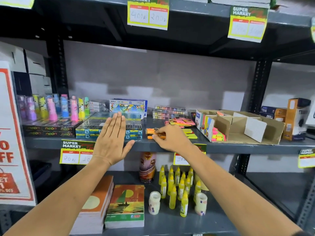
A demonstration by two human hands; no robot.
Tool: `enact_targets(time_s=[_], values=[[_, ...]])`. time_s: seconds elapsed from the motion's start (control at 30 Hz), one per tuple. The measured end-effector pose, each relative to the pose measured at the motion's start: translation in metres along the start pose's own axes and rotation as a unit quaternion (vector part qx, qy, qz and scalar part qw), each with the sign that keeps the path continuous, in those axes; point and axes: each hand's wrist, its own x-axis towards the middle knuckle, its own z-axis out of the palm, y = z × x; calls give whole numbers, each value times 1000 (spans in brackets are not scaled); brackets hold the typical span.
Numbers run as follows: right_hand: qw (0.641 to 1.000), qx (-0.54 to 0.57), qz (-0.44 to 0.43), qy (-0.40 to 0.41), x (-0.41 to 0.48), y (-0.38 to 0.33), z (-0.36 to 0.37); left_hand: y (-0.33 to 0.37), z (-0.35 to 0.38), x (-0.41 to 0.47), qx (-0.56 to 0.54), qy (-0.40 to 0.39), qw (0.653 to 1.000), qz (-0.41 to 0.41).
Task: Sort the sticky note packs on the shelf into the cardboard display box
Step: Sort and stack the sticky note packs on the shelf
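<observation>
Pen boxes (92,128) lie at nine o'clock on the shelf (238,146); your left hand (111,139) hovers flat before them, fingers straight and together, holding nothing. Your right hand (170,136) pinches an orange sticky note pack (152,132) at centre. At three o'clock, more packs (181,122), then the cardboard display box (238,125), partly filled

A: We see a grey metal shelf (170,145) bearing an open divided cardboard display box (238,124) at right.

B: We also note loose pink and yellow sticky note packs (181,122) beside it, and flat neon-labelled black boxes (49,130) at left.
</observation>
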Motion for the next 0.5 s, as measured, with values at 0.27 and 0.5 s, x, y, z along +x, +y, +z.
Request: enact_targets(time_s=[0.27,0.5], values=[[1000,8,-3,-16,10,0,-12,1,1,0,0,-4,1000,0],[985,-48,163,32,59,50,-32,-1,3,0,5,9,1000,7]])
